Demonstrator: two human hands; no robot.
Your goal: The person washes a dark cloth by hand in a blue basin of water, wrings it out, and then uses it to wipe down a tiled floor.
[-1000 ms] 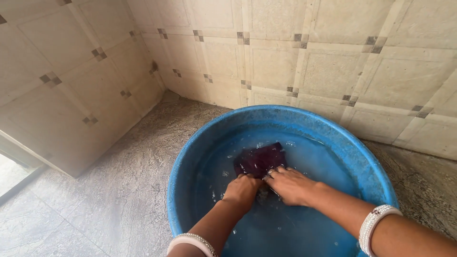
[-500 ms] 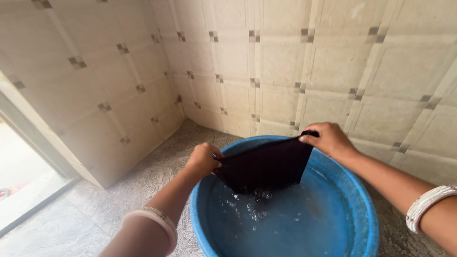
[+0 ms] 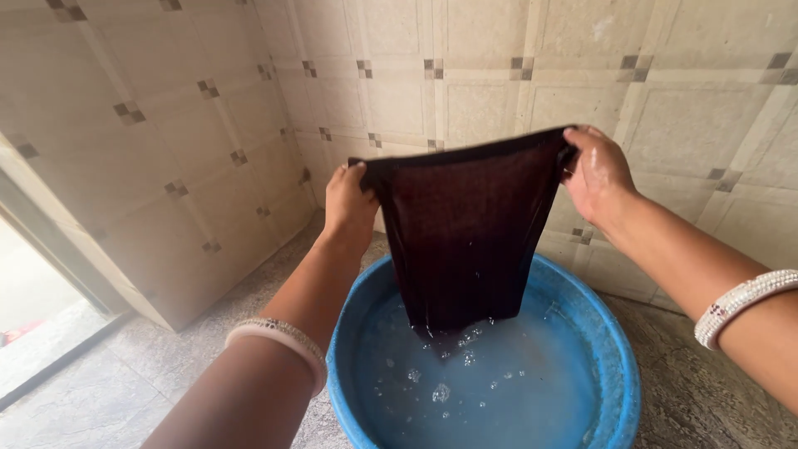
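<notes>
Dark maroon wet cloth (image 3: 465,237) stretched flat, dripping.

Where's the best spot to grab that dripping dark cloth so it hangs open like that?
By the two top corners, probably, coming in from either side. The dark cloth hangs flat over the blue tub because the left hand and right hand pinch its upper edge apart, leaving the rest to drape and drip.

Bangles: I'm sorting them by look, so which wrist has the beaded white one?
The right wrist's bangle: beaded with dark specks. The left wrist's bangle is smoother, plain.
</notes>
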